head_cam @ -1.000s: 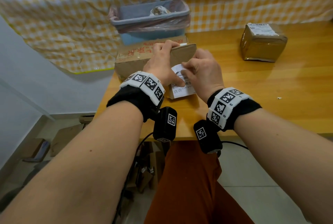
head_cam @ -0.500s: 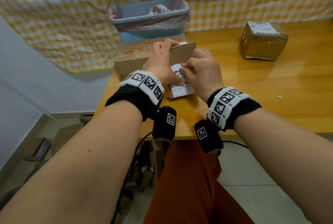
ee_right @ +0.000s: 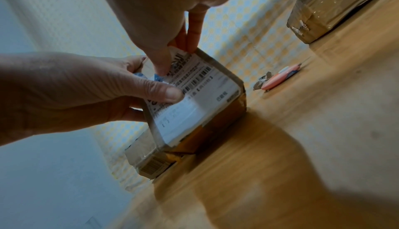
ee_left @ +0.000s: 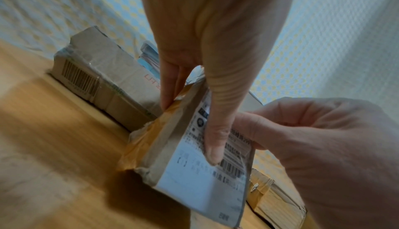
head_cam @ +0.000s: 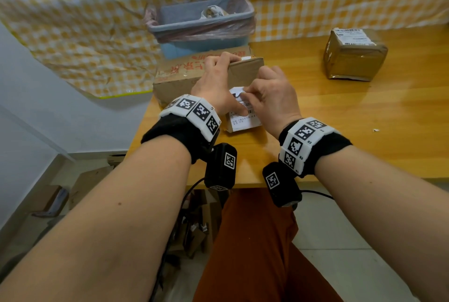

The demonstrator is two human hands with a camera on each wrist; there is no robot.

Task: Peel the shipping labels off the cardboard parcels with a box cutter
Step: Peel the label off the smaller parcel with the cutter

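- Shipping label (head_cam: pixel 244 116), white paper printed with barcodes, covers the tilted near face of a small brown cardboard parcel (head_cam: pixel 245 75) standing on edge at the near left part of a glossy wooden table (head_cam: pixel 352 119).
- Its upper edge is lifted and curled away from the cardboard; the lower part lies flat on the face.
- Left hand (head_cam: pixel 216 82) grips the parcel, fingers curled over its top edge and thumb pressed flat on the label's middle (ee_left: pixel 213 144).
- Right hand (head_cam: pixel 272 92) pinches the loosened top corner of the label between thumb and forefinger (ee_right: pixel 159 62), other fingers curled.
- Flat brown carton with red lettering (head_cam: pixel 179 75) lies just behind the parcel, at the table's left edge.
- Pink box cutter (ee_right: pixel 280 77) rests on the table beyond the parcel, touching nobody, beside a crumpled scrap (ee_right: pixel 262 80).
- Second tape-wrapped brown cardboard parcel (head_cam: pixel 354 56), white label on top, sits well apart at the far right.
- Blue plastic bin with a clear liner (head_cam: pixel 201 26) stands behind the carton, against a yellow-and-white checked cloth (head_cam: pixel 73 22).
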